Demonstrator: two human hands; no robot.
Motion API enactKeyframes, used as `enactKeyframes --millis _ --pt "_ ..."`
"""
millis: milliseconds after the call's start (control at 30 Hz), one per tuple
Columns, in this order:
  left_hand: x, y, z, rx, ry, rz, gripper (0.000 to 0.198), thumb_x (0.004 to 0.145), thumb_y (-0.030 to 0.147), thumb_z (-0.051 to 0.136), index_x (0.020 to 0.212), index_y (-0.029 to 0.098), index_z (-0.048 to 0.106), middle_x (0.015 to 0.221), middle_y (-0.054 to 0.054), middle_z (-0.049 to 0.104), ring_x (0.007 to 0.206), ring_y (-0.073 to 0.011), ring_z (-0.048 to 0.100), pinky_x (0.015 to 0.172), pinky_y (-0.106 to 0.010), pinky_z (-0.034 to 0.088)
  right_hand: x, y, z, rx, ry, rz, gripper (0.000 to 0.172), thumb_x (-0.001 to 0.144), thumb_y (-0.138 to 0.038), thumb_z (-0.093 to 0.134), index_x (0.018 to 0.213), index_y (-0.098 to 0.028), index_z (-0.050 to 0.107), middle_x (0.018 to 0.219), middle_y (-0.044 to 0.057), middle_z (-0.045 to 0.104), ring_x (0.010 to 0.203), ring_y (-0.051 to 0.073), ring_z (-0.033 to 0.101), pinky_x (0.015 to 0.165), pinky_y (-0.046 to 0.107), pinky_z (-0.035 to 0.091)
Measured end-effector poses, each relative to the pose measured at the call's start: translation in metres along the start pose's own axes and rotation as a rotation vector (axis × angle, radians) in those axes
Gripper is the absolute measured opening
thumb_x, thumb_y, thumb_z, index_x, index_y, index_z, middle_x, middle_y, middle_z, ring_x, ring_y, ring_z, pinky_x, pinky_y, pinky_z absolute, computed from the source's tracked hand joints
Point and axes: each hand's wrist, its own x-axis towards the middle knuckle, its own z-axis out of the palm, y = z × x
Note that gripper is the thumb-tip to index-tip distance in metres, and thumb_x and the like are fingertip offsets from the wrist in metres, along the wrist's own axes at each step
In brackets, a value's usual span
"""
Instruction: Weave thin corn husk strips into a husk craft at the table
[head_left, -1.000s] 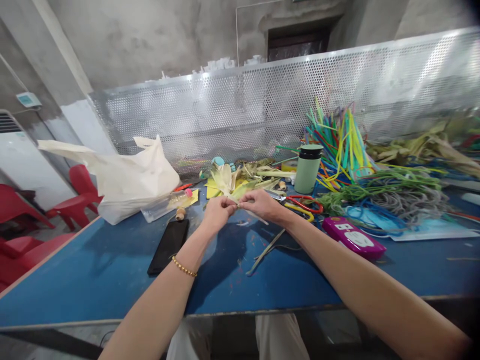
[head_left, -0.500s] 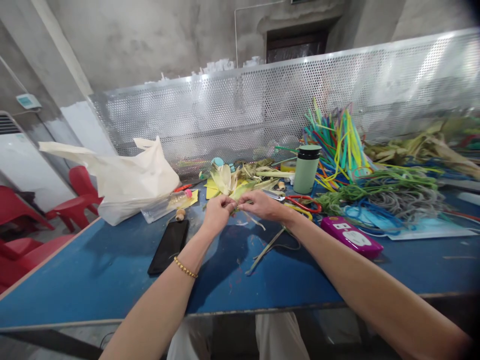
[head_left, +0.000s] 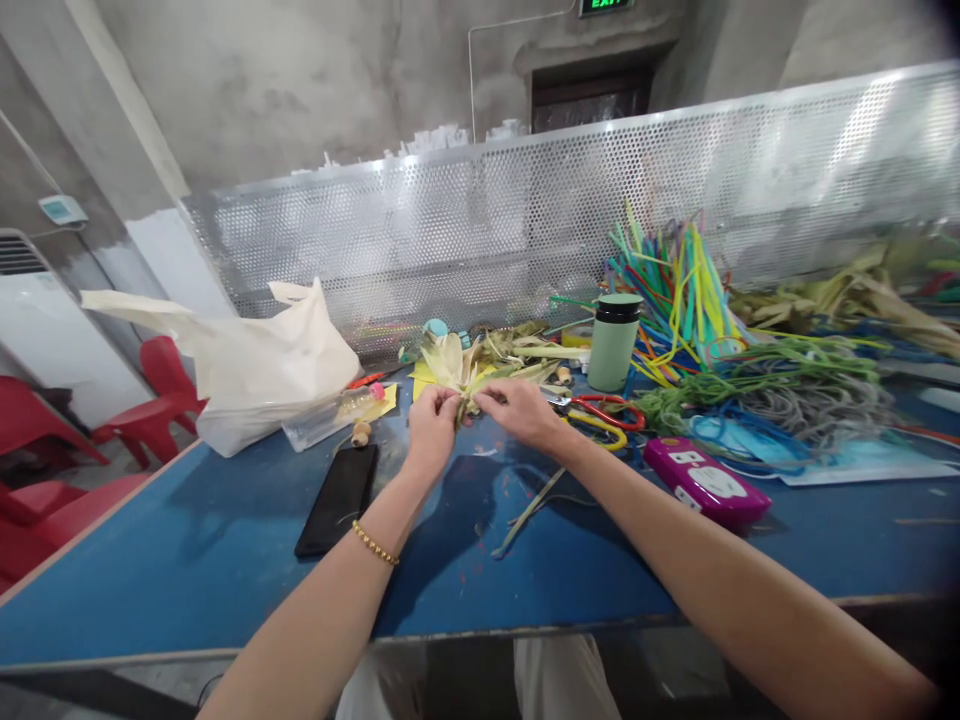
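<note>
Pale green and cream corn husks, gathered like a flower point(head_left: 448, 362), stand between my two hands above the blue table. My left hand point(head_left: 433, 425), with a gold bead bracelet on its wrist, pinches the bundle's base from the left. From the right, the thumb and fingers of my right hand point(head_left: 517, 408) are closed at the same base; the exact strand they grip is hidden. Scissors with red handles point(head_left: 609, 408) lie just right of my right hand. Loose husk strips point(head_left: 529, 512) rest on the table below it.
A black phone point(head_left: 337, 500) and a white bag point(head_left: 262, 360) are at left. To the right stand a green tumbler point(head_left: 615, 345), a purple power strip point(head_left: 705, 482), heaped cords point(head_left: 795, 385) and colourful pipe cleaners point(head_left: 686, 300). A perforated metal panel point(head_left: 420, 235) runs along the back.
My hands have moved slightly apart at the bundle's base. The thin pale strand that hung below my right hand no longer shows there. The view has tilted up a little.
</note>
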Motion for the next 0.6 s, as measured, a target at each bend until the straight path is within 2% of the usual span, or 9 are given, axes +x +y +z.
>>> enactKeyframes --millis 100,167,267,433,533,600 --pt "-0.004 0.004 0.003 0.086 -0.002 0.05 0.008 0.081 0.024 0.055 0.077 0.018 0.057 0.061 0.001 0.058 0.058 -0.0126 0.053 0.06 -0.024 0.04 0.0 0.005 0.007 0.328 -0.077 0.109 0.026 0.078 -0.039 0.062 0.073 -0.014 0.067 0.064 0.001 0.063 0.058 0.012 0.052 0.057 0.024 0.037" --pt "-0.006 0.007 0.003 0.151 0.016 0.067 0.007 0.079 0.022 0.058 0.074 0.017 0.059 0.064 0.0 0.06 0.064 -0.0134 0.052 0.063 -0.025 0.04 0.0 0.007 0.008 0.39 -0.052 0.138 0.027 0.072 -0.04 0.066 0.069 -0.013 0.065 0.058 -0.002 0.057 0.054 0.01 0.047 0.052 0.022 0.033" --pt "-0.004 0.01 0.003 0.145 0.005 0.068 0.006 0.076 0.022 0.062 0.073 0.016 0.063 0.07 -0.002 0.064 0.069 -0.0146 0.055 0.066 -0.025 0.041 0.0 0.007 0.006 0.307 -0.036 0.135 0.024 0.07 -0.036 0.063 0.062 -0.013 0.06 0.053 -0.004 0.05 0.052 0.008 0.041 0.048 0.021 0.028" --pt "0.002 0.009 -0.002 0.128 -0.11 0.027 0.013 0.072 0.027 0.067 0.07 0.015 0.066 0.063 0.0 0.06 0.061 -0.0132 0.05 0.059 -0.025 0.037 -0.002 0.001 -0.001 0.181 -0.122 0.101 0.018 0.069 -0.026 0.054 0.056 -0.015 0.055 0.051 -0.005 0.044 0.051 0.008 0.038 0.048 0.021 0.026" --pt "0.002 0.007 -0.004 0.15 -0.111 0.005 0.011 0.07 0.025 0.067 0.071 0.015 0.07 0.065 -0.001 0.063 0.064 -0.0134 0.051 0.06 -0.025 0.037 -0.003 -0.003 0.0 0.141 -0.141 0.074 0.016 0.068 -0.026 0.057 0.057 -0.015 0.056 0.051 -0.005 0.044 0.052 0.008 0.039 0.049 0.021 0.027" --pt "0.002 0.006 -0.005 0.149 -0.085 -0.022 0.011 0.071 0.025 0.066 0.067 0.015 0.068 0.06 0.001 0.059 0.06 -0.0124 0.048 0.057 -0.024 0.035 -0.004 -0.004 0.003 0.116 -0.113 0.071 0.013 0.068 -0.025 0.06 0.06 -0.014 0.059 0.052 -0.005 0.049 0.053 0.009 0.042 0.05 0.021 0.028"
